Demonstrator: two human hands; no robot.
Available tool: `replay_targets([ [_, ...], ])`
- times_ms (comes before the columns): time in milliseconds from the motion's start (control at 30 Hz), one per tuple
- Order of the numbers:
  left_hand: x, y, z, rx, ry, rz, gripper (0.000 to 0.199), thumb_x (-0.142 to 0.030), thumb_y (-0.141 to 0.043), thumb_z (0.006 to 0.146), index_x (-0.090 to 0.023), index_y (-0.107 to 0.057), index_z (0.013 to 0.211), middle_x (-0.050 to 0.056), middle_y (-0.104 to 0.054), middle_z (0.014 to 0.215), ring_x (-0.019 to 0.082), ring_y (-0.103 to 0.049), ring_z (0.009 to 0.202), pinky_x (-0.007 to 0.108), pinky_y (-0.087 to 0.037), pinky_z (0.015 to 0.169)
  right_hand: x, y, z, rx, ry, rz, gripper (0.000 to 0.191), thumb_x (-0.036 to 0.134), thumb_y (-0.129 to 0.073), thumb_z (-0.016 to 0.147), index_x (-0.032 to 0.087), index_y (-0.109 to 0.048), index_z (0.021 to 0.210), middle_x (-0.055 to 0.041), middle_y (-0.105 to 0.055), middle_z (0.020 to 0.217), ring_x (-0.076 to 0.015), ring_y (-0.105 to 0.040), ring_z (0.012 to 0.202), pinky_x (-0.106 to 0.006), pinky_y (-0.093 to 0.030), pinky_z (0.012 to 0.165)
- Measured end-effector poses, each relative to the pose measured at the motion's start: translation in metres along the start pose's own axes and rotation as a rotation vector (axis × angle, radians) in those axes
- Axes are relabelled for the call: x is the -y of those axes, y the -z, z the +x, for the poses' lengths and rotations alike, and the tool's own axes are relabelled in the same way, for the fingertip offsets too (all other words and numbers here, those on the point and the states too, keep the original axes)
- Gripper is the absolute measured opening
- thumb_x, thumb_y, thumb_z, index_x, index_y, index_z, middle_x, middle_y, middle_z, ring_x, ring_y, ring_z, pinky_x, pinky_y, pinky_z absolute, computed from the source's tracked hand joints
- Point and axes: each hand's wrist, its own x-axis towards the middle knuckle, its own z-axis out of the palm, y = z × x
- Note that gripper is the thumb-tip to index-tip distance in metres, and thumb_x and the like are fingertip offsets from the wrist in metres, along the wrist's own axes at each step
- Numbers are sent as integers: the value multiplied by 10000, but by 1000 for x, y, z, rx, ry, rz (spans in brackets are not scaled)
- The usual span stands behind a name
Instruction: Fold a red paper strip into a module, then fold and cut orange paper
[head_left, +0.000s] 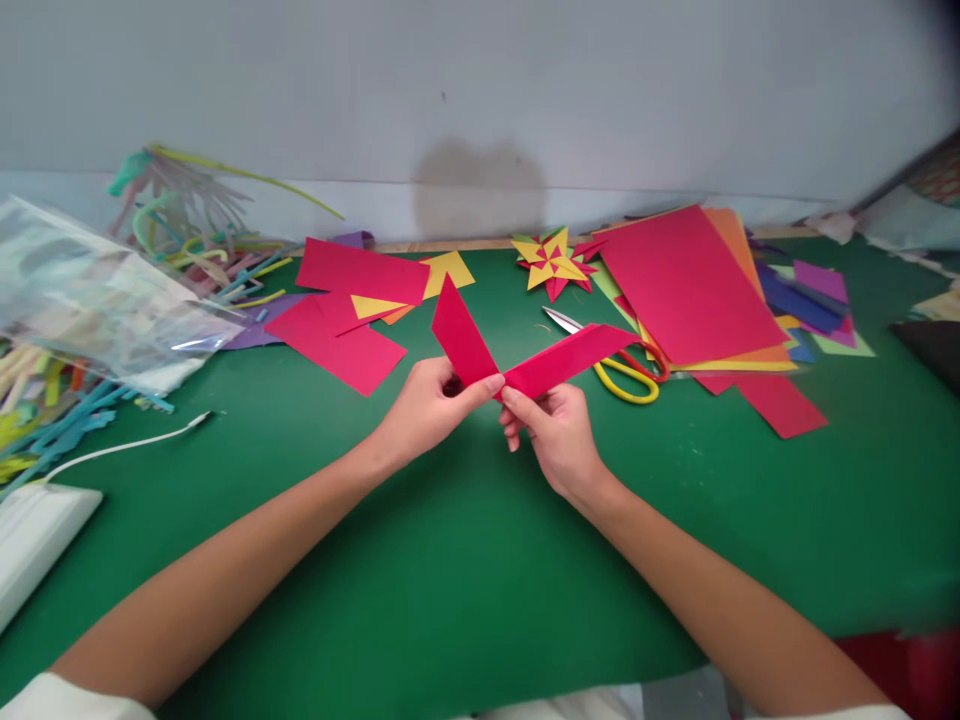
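Between my two hands is a folded red paper (pixel 559 362), bent into a V with two pointed arms spreading up and outward. My left hand (pixel 431 405) pinches it near the bottom of the V, thumb in front. My right hand (pixel 555 430) grips the same low point from the other side, its thumb close to the left one. Behind the paper's right arm lie scissors (pixel 628 388) with yellow and red handles, partly covered by it. Farther back sits a folded yellow and red paper star (pixel 553 262).
Loose red sheets (pixel 352 355) and yellow pieces (pixel 450 270) lie left of centre. A stack of coloured paper (pixel 690 290) is at the right. Pipe cleaners (pixel 202 255), a clear plastic bag (pixel 97 290) and a white device (pixel 45 530) with a cable occupy the left of the green table (pixel 465 600).
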Motion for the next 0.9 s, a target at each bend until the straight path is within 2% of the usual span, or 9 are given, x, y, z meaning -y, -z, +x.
replay_targets([
  [67,0,0,1,-22,5,-2,362,-477,-712,932,-124,-727,852,68,-755,817,191,-690,753,259,-511,659,0,0,0,-6,-8,12,262,405,-854,817,162,-760,791,-11,-693,627,-120,-597,474,-225,-493,401],
  [300,-1,2,4,36,-32,-105,336,-458,-725,933,-133,-728,848,58,-751,815,183,-691,755,260,-521,666,3,1,2,0,-17,48,256,387,-879,796,161,-760,804,-15,-697,635,-114,-594,476,-218,-490,398],
  [433,2,-10,-1,14,-49,-188,402,-489,-647,989,-149,-669,774,30,-710,740,149,-673,690,249,-528,665,0,-3,-1,-14,-30,58,267,399,-883,790,165,-754,779,-14,-685,620,-117,-587,475,-220,-479,387],
  [533,8,-19,-5,53,-33,-236,443,-488,-571,1035,-155,-624,747,16,-660,678,143,-671,642,253,-533,647,-3,-6,-2,13,-59,74,266,403,-876,801,167,-754,785,-13,-680,621,-121,-594,490,-222,-491,402],
  [767,14,-11,-3,-18,-125,-95,383,-415,-642,1013,-156,-651,730,11,-684,680,125,-657,657,223,-487,621,-3,1,1,107,-40,42,247,404,-835,852,166,-769,855,-30,-707,721,-132,-633,567,-236,-536,472],
  [900,8,-13,-4,-14,-106,-144,387,-430,-657,1000,-149,-671,733,18,-697,681,136,-679,655,231,-517,641,-3,2,2,105,-8,-15,235,392,-838,851,171,-761,833,-20,-697,683,-129,-617,529,-246,-532,464],
])
